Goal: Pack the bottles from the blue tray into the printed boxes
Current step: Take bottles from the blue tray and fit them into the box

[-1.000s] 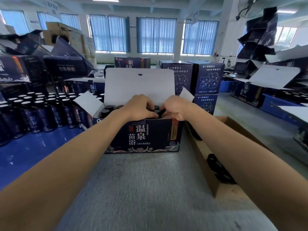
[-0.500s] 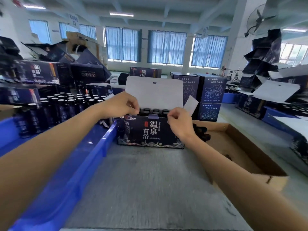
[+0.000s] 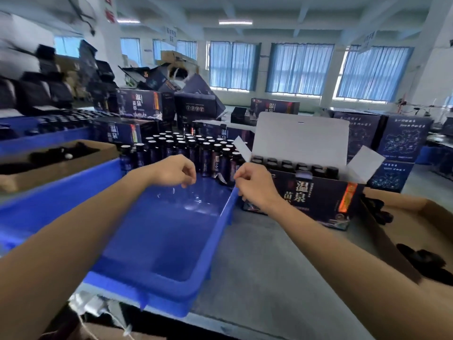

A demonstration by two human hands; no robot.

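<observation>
While the bottles (image 3: 196, 150) left to pack stand upright and tightly clustered just beyond the left hand (image 3: 175, 171), at the far end of the blue tray (image 3: 220, 231), the task is judged to be well under way but unfinished. Dark glass or plastic cylinders with round black caps and printed labels are shown; one bottle at the near edge of the cluster appears tilted. The nearer part of the tray, below the left hand, is seen as bare, glossy moulded plastic with a thick rim.

The printed box (image 3: 318, 200), just to the right of the right hand (image 3: 256, 186), is shown open, with two rows of black caps (image 3: 294, 165) visible inside; it looks filled, so closing it is taken to be the step in hand. Dark, matt card with pale characters forms its front, and a plain white lid (image 3: 301, 136) stands raised behind the rows.

The left hand is held over the tray with fingers loosely curled and nothing grasped. The right hand is curled at the tray's right rim, below the white side flap (image 3: 241, 148); whether anything is pinched cannot be told.

A grey, felt-like desk (image 3: 269, 266) carries the tray and box. Brown cardboard cartons (image 3: 404, 217) lie further out, and closed printed boxes (image 3: 139, 104) are stacked beyond both hands.
</observation>
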